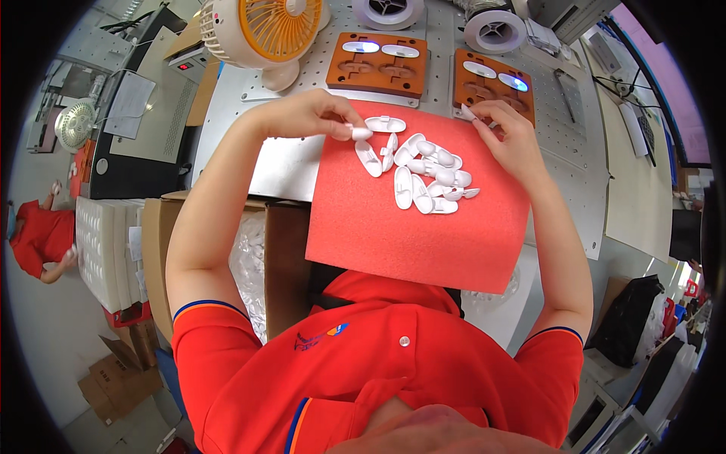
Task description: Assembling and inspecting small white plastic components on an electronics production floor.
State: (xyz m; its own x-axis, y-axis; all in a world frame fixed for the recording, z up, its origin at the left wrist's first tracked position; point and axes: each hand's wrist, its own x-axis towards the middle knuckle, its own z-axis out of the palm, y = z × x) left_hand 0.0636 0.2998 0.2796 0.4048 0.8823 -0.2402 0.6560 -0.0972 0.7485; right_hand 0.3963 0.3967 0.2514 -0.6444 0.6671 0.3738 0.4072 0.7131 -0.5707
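Note:
A red foam mat [401, 242] lies in front of me with a loose pile of white oval plastic shells [404, 188] on it, several with their hollow side up. My left hand [321, 117] is closed in a pinch on a small white plastic shell [362, 134] over the mat's far left corner. At the far right of the mat, my right hand [505, 135] pinches another white shell [468, 113] beside the near edge of the right brown fixture block [463, 64]. Two white ovals sit in that block, and two more in the left brown fixture block [412, 85]; some shine bluish.
A white and orange fan [286, 30] stands at the far left of the metal worktop [283, 163]. Two spools [495, 32] are at the back. Thin tweezers [565, 94] lie to the right. A cardboard box [287, 257] with clear plastic bags is beside my left arm.

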